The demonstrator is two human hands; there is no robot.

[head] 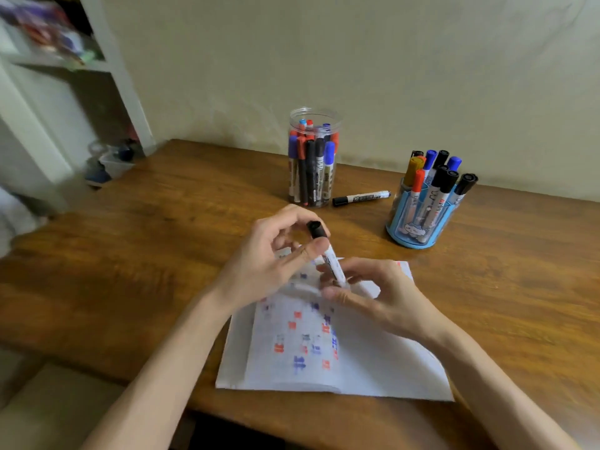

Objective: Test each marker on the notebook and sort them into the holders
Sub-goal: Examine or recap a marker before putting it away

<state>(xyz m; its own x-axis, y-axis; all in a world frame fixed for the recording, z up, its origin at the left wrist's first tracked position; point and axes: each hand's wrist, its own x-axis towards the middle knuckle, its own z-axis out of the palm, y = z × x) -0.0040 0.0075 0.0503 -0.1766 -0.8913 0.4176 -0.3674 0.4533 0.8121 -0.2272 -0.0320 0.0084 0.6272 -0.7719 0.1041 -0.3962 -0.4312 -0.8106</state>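
An open notebook (357, 368) lies flat at the near edge of the wooden table (130, 254), its page dotted with red, blue and purple test marks. Above its far end both hands hold one white marker (332, 266), tilted with its black cap (316, 229) pointing away. The left hand (269, 258) has its fingers curled round the cap end, thumb against the barrel; the right hand (383, 297) pinches the lower barrel between thumb and fingertips. Beyond them a loose black-capped marker (362, 198) lies on its side between the two containers. To its left stands a clear jar (315, 111), packed with upright markers capped blue, red and black; to its right a blue holder (412, 241) carries markers capped black, blue, red and yellow, leaning outward in its compartments.
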